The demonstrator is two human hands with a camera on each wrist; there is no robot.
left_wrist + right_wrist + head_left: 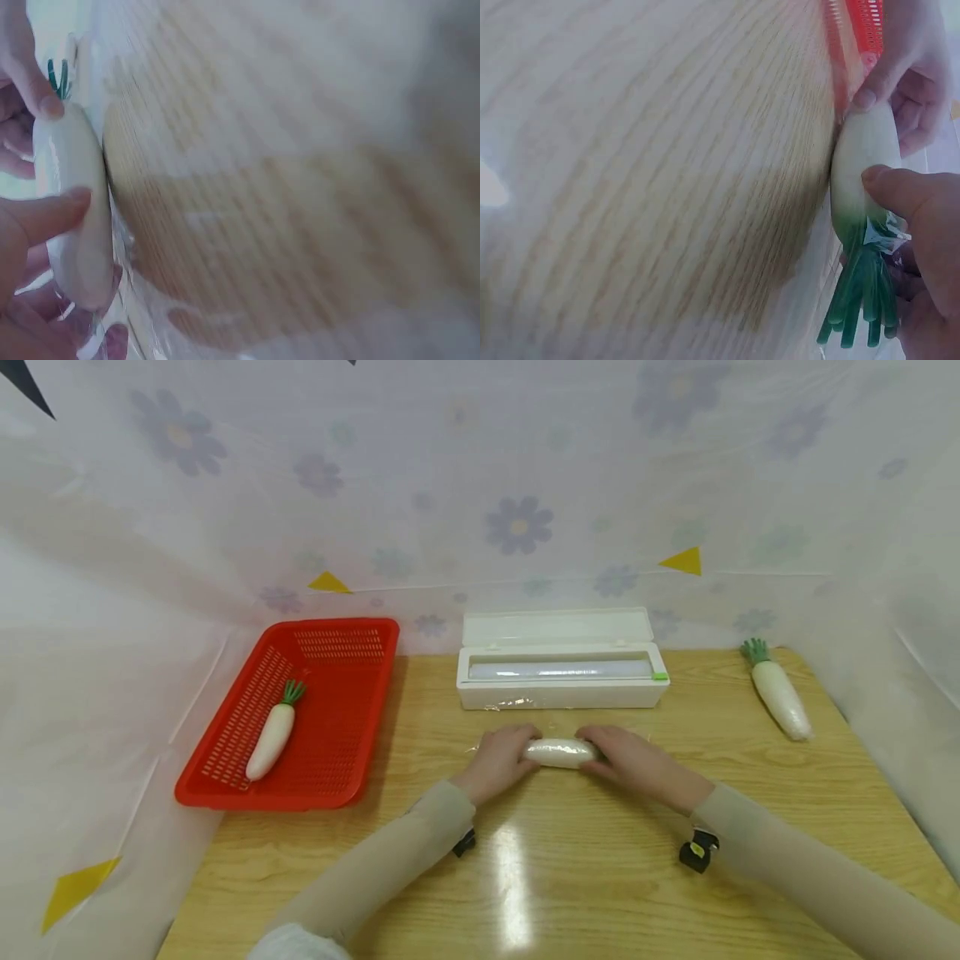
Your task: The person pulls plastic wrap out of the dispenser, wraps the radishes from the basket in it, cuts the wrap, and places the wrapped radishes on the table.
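A white radish (561,752) with shiny clear film about it lies sideways at the middle of the table, held between both hands. The left hand (498,763) grips its tapered end, thumb on the near side and fingers behind, as the left wrist view shows. At the other end the right hand (636,766) holds it by the leafy end; in the right wrist view its green stalks (861,292) stick out past the thumb, with crinkled film (885,236) beside them. Directly behind the hands stands a white cling film box (562,695), lid raised, a film roll (558,670) inside.
To the left is a red basket (382,710) with an unheld radish (272,742) in it. Another radish (782,697), glossy as if in film, lies at the back right of the wooden table (600,893). Flower-patterned sheeting (420,468) hangs behind and at the sides.
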